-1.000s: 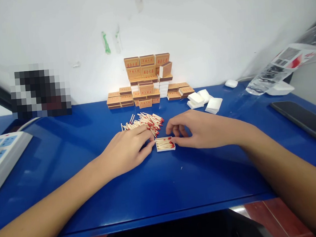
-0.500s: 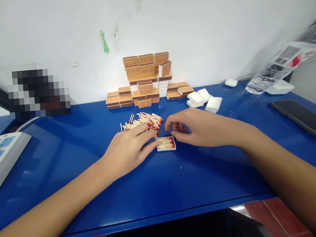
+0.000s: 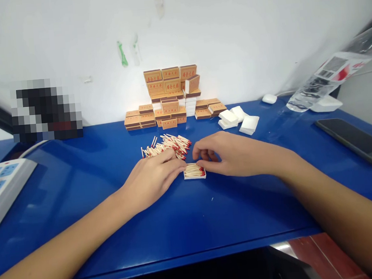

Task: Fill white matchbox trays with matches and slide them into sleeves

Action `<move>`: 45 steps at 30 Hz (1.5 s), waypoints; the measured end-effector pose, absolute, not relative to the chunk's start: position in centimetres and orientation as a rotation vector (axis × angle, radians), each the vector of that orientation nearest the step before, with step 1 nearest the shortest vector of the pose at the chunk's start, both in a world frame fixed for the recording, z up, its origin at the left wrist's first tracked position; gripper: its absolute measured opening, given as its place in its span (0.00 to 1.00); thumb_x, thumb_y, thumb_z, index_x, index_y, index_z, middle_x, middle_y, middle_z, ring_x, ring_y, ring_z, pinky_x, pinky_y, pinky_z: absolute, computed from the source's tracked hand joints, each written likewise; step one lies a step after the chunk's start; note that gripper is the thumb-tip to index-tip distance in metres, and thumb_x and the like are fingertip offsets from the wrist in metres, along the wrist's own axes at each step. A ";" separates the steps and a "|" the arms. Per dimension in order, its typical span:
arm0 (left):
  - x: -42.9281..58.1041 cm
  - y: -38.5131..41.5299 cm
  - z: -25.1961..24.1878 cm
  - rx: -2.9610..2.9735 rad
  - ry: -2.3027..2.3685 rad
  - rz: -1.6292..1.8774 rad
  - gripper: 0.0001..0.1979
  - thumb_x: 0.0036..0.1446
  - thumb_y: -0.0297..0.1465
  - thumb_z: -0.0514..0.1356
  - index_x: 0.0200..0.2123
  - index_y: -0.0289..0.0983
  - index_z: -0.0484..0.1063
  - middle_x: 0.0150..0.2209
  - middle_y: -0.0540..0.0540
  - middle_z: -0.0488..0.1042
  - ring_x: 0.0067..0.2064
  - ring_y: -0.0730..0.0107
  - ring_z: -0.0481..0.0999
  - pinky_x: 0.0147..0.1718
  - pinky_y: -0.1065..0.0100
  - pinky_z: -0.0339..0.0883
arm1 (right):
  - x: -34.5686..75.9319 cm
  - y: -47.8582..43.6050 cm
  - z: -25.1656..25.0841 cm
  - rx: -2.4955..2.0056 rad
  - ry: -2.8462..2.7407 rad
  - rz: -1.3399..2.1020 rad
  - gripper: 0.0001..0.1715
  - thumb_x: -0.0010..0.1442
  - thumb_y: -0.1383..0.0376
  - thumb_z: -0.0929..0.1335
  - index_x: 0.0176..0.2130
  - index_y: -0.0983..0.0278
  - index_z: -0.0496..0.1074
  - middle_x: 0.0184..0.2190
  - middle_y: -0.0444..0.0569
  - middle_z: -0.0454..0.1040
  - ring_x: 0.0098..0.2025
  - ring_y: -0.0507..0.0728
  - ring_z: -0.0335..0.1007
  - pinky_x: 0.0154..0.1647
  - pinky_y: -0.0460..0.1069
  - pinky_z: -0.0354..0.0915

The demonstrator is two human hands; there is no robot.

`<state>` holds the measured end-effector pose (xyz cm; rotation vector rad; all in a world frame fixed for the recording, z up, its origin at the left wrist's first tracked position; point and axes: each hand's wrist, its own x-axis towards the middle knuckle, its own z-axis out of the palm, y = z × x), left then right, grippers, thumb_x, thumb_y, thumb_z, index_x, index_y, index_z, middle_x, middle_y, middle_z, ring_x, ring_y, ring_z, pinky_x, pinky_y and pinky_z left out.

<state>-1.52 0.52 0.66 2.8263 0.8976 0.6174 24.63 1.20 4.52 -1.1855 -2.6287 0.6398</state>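
A small white matchbox tray lies on the blue table, filled with red-tipped matches. My left hand is at its left end, thumb and forefinger close together on the upper left corner. From the other side my right hand reaches in. Its thumb tip rests by the match heads at the tray's upper right, while the forefinger is bent and held apart above it; the other fingers curl under. Just behind the tray spreads a loose heap of matches, partly covered by my left fingers.
Orange matchboxes are stacked against the wall. White empty trays lie to their right. A phone, a plastic bottle and a white earphone case are on the right; a power strip is on the left.
My right thumb has moved left and now reaches over the tray's edge at the match heads. The left thumb has drawn back from over the matches to the tray's corner.
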 end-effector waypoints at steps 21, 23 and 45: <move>-1.2 -0.1 1.5 2.801 0.949 0.604 0.11 0.70 0.31 0.57 0.47 0.37 0.79 0.38 0.49 0.74 0.28 0.75 0.69 0.28 0.70 0.63 | 24.8 0.9 4.8 -1.158 -2.679 0.686 0.14 0.66 0.55 0.70 0.46 0.60 0.76 0.34 0.47 0.79 0.33 0.55 0.71 0.34 0.50 0.61; -1.2 -0.1 1.5 2.819 0.961 0.602 0.11 0.70 0.31 0.57 0.48 0.37 0.79 0.39 0.48 0.74 0.30 0.75 0.71 0.28 0.69 0.63 | 24.8 0.9 4.7 -1.161 -2.677 0.671 0.15 0.65 0.54 0.71 0.46 0.60 0.77 0.35 0.47 0.79 0.33 0.55 0.70 0.34 0.50 0.61; -1.3 -0.1 1.3 2.852 0.877 0.587 0.13 0.72 0.34 0.56 0.50 0.39 0.80 0.39 0.47 0.74 0.34 0.71 0.76 0.32 0.68 0.68 | 24.4 1.0 4.4 -1.170 -2.718 0.658 0.13 0.59 0.57 0.74 0.40 0.60 0.75 0.34 0.46 0.75 0.33 0.55 0.67 0.33 0.50 0.58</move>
